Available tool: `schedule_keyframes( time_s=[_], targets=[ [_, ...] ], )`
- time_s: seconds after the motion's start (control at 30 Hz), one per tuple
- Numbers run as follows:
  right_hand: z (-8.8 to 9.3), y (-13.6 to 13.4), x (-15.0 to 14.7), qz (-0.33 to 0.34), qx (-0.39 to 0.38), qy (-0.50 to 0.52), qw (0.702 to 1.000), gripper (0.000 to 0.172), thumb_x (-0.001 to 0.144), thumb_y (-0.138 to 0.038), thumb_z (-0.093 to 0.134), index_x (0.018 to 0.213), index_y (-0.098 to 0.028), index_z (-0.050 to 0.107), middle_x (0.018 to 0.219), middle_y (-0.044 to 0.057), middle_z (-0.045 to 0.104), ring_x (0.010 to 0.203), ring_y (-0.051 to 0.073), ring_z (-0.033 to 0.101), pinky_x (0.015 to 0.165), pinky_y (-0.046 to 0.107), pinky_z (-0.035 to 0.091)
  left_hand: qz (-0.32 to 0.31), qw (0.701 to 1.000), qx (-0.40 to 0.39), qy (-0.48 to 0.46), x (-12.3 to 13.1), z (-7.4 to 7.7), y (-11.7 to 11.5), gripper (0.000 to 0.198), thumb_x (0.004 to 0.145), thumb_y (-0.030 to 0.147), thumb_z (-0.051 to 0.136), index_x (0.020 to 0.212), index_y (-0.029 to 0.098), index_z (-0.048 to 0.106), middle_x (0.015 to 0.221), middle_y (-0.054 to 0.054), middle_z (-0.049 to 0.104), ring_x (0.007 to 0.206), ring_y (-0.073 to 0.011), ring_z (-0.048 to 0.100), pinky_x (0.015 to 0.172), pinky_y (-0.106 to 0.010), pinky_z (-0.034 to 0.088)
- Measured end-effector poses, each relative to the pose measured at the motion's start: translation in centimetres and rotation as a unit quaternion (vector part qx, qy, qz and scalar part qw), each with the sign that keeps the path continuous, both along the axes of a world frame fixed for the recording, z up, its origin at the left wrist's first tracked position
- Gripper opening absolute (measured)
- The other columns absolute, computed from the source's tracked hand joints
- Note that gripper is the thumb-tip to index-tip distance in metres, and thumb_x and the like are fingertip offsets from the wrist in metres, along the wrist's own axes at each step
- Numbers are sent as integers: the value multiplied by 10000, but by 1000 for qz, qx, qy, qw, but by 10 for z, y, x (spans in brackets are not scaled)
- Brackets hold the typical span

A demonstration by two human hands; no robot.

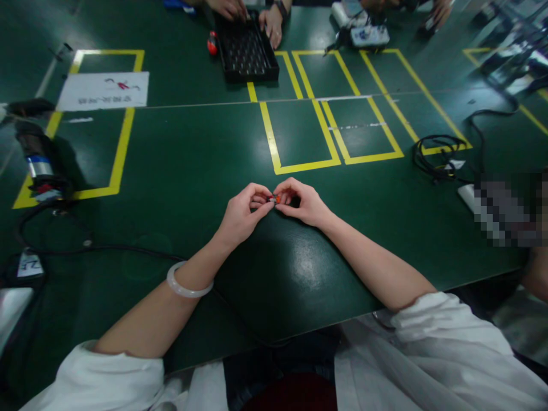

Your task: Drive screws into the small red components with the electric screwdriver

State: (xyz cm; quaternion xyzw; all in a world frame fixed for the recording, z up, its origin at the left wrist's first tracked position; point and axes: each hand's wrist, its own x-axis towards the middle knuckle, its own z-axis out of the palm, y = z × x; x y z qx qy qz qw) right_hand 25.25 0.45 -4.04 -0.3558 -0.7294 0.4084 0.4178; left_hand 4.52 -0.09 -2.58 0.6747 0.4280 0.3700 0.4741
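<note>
A tiny red, orange and silvery part sits pinched between the fingertips of both hands, just above the green table. It is too small and too covered for me to name its kind. My left hand, with a pale bangle on the wrist, closes thumb and fingers on the part's reddish left end. On the orange right end, my right hand pinches with thumb and forefinger. The fingertips of the two hands nearly touch, and they hide most of the part.
A co-worker's hands are at a black tray across the table, beside a red-orange object. Yellow tape marks rectangles. A paper sign, a dark corded tool and a coiled cable lie around.
</note>
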Motion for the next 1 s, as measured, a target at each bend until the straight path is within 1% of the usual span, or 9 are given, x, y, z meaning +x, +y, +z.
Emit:
schedule_keyframes(
  time_s=[0.1, 0.2, 0.37, 0.47, 0.53, 0.63, 0.73, 0.87, 1.0],
  targets=[
    [0, 0, 0, -1, -1, 4, 1000, 212, 850, -248, 703, 1038, -189, 624, 893, 6, 676, 733, 120, 614, 691, 269, 492, -9, 1000, -15, 4, 0, -1, 2, 281, 869, 366, 703, 1046, 161, 630, 1027, -71, 709, 901, -183, 683, 866, -320, 554],
    [0, -1, 0, -15, -17, 8, 1000, 196, 877, -309, 704, 1013, -186, 635, 856, 3, 676, 719, 120, 602, 687, 266, 491, -24, 1000, -18, 7, -1, -1, 2, 293, 898, 386, 674, 1078, 158, 632, 1029, -78, 718, 916, -193, 693, 886, -332, 551],
    [5, -3, -1, -49, -50, -18, 997, 277, 912, -458, 686, 875, -188, 637, 732, -13, 647, 649, 116, 545, 629, 254, 445, -44, 998, -41, -31, -1, 0, 0, 357, 961, 425, 611, 1191, 154, 575, 911, -54, 705, 864, -191, 708, 866, -344, 558],
    [6, -4, 0, -45, -61, -35, 996, 336, 931, -505, 651, 840, -182, 637, 663, -25, 611, 600, 108, 503, 588, 245, 398, -44, 998, -40, -27, -1, 1, 0, 347, 975, 440, 587, 1177, 157, 577, 881, -50, 701, 838, -189, 708, 842, -343, 561],
    [6, -3, 0, -43, -64, -41, 996, 359, 936, -522, 641, 837, -177, 640, 645, -28, 595, 596, 108, 502, 583, 243, 382, -41, 998, -37, -24, 0, 1, 0, 347, 984, 453, 566, 1161, 155, 587, 865, -53, 702, 827, -190, 705, 829, -343, 560],
    [5, -3, 0, -42, -64, -38, 996, 365, 938, -522, 642, 838, -172, 646, 641, -26, 596, 597, 110, 509, 586, 244, 380, -37, 998, -45, -28, 0, 1, 0, 355, 984, 469, 563, 1143, 153, 597, 862, -57, 703, 824, -193, 702, 828, -346, 559],
    [4, -3, 0, -34, -69, -24, 997, 345, 940, -504, 650, 856, -170, 649, 670, -16, 632, 603, 111, 534, 598, 246, 403, -42, 997, -56, -33, 0, 2, 1, 326, 952, 454, 621, 1087, 157, 608, 896, -60, 703, 848, -192, 695, 844, -341, 555],
    [3, -3, 0, -29, -65, -5, 997, 255, 924, -432, 679, 944, -180, 647, 781, -4, 685, 670, 115, 588, 643, 246, 451, -34, 999, -15, -7, 0, 3, 1, 271, 923, 407, 663, 1039, 164, 628, 966, -62, 701, 887, -189, 677, 855, -326, 543],
    [1, -1, 0, -28, -61, -2, 998, 228, 902, -372, 688, 1026, -187, 641, 846, 2, 682, 726, 121, 601, 669, 251, 472, -23, 994, 71, 75, -1, 6, -3, 214, 955, 377, 616, 1048, 187, 646, 1024, -58, 697, 905, -192, 665, 888, -336, 532]
  ],
)
